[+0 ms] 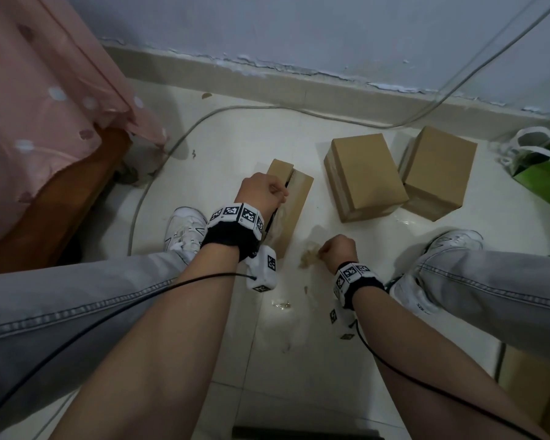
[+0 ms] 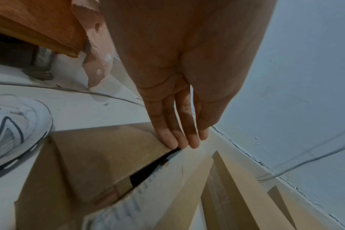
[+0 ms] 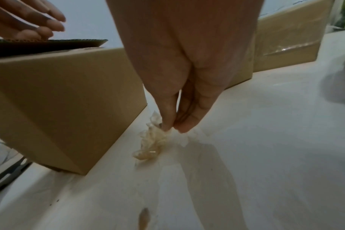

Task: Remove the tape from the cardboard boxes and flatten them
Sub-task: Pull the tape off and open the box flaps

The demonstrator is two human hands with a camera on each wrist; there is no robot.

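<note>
A brown cardboard box (image 1: 294, 201) stands on the floor between my feet, its top flaps split by a dark slit. My left hand (image 1: 262, 193) lies on top of it. In the left wrist view its straight fingers (image 2: 179, 138) touch the flap edge of the box (image 2: 100, 155) at the slit. To the right of the box, low over the floor, my right hand (image 1: 337, 249) pinches a crumpled wad of clear tape (image 1: 308, 255) between thumb and fingertips (image 3: 167, 126). The tape wad (image 3: 152, 143) touches the floor beside the box (image 3: 59, 101).
Two closed taped boxes (image 1: 365, 176) (image 1: 438, 173) stand farther back on the right, with a green and white bag (image 1: 543, 166) beyond them. A grey cable (image 1: 159, 166) curves across the white floor. Pink cloth (image 1: 45, 90) hangs at left. My white shoes (image 1: 185, 230) (image 1: 451, 242) flank the box.
</note>
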